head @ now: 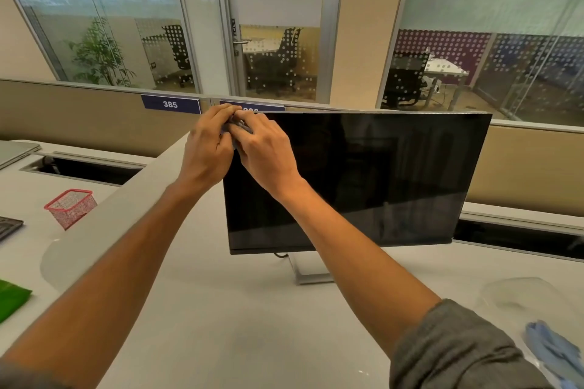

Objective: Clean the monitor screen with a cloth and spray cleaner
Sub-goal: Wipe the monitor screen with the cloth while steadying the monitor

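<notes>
A black monitor (379,180) stands on a silver stand on the white desk, its screen dark. Both my hands meet at the screen's top left corner. My left hand (207,148) and my right hand (265,151) together pinch a small blue-grey cloth (235,129), which shows only as a sliver between the fingers. The cloth rests against the monitor's upper left edge. No spray cleaner bottle is in view.
A red mesh pen holder (71,207) stands at the left. A keyboard corner (9,227) and a green item (11,297) lie at the far left. Blue cloths (553,350) and a clear plastic wrapper (521,294) lie at the right. A beige partition (79,117) runs behind the desk.
</notes>
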Motion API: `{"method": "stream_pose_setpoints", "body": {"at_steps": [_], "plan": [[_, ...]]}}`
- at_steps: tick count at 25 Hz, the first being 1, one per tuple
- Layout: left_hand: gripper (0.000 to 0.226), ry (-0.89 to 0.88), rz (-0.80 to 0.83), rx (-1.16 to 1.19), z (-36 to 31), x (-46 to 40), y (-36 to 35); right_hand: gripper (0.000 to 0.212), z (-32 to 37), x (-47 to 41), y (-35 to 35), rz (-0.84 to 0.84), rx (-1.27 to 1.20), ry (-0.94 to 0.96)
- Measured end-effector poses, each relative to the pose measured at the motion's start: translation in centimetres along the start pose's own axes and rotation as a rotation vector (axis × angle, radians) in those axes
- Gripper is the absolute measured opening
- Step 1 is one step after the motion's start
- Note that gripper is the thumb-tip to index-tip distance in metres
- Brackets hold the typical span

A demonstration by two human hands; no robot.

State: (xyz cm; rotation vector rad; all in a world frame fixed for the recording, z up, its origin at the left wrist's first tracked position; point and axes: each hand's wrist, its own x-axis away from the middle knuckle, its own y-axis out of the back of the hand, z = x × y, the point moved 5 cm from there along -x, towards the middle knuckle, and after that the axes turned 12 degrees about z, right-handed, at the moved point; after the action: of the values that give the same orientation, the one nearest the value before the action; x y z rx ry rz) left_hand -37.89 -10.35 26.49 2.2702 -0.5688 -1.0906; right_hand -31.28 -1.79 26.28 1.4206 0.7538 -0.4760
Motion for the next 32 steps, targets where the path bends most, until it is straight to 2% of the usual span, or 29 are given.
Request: {"method": "stream_pose_setpoints", "body": {"at_steps": [4,9,10,13,16,22,27,32], "plan": [[0.049,0.029,0.006,-0.099,-0.2,0.1,0.2,0.031,-2.2,1.5,1.2,-0.021,0.093,-0.042],[0.046,0.030,0.030,-0.053,-1.1,-0.1,0.4,0.029,-7.4,4.3,4.3,-0.039,0.177,-0.150],[0.046,0.026,0.032,-0.105,-1.2,-0.1,0.4,0.029,-8.5,4.9,4.9,-0.039,0.192,-0.169],[0.047,-0.048,0.047,-0.506,-2.1,-0.8,0.1,0.030,-11.1,6.4,6.5,-0.044,0.219,-0.217],[0.053,-0.092,0.158,-0.647,-3.9,-1.9,-1.5,0.030,-12.9,7.5,7.8,-0.047,0.233,-0.231],[0.055,-0.167,0.285,-0.530,-7.7,-3.8,-5.9,0.026,-16.8,10.1,10.4,-0.031,0.223,-0.271],[0.050,-0.130,0.226,-0.362,-8.5,-3.9,-6.9,0.022,-22.1,13.6,13.5,-0.070,0.221,-0.381],[0.051,-0.130,0.234,-0.336,-8.5,-3.8,-6.8,0.021,-27.2,16.6,16.2,-0.083,0.199,-0.486]]}}
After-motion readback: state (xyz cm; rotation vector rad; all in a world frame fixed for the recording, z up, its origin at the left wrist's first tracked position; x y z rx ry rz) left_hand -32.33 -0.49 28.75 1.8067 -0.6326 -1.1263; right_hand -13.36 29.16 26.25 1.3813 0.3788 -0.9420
